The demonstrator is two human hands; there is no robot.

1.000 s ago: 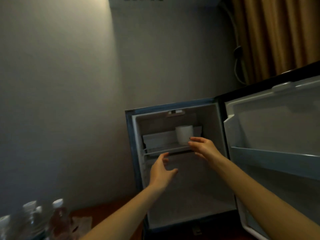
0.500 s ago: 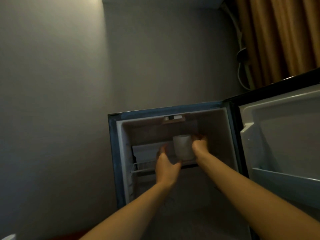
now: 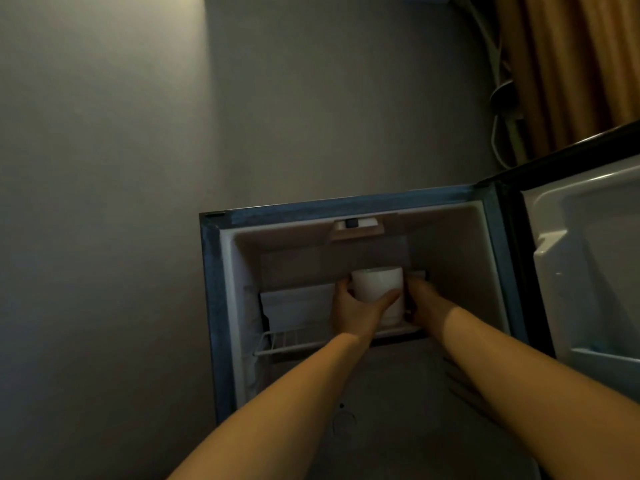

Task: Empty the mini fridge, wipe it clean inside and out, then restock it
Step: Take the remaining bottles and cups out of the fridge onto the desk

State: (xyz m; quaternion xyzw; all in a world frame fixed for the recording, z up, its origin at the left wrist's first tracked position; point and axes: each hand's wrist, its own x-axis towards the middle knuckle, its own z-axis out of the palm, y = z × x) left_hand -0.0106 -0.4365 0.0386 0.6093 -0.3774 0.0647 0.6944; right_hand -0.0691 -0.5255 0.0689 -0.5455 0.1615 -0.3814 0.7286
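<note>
Head view: white cylinder (image 3: 377, 284) in left hand (image 3: 356, 313) fingers (image 3: 388, 298), right hand (image 3: 423, 299) alongside

Only one camera, worn on the head, faces forward and down into the open fridge (image 3: 211, 306) from close up. Its wide view takes in wall (image 3: 104, 202) at left, door (image 3: 588, 271) at right.

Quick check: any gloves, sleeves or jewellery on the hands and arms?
No gloves on the left hand or right hand. Both forearms are bare to the frame edge: no sleeve, watch or band shows. Dim light; small rings cannot be ruled out.
</note>
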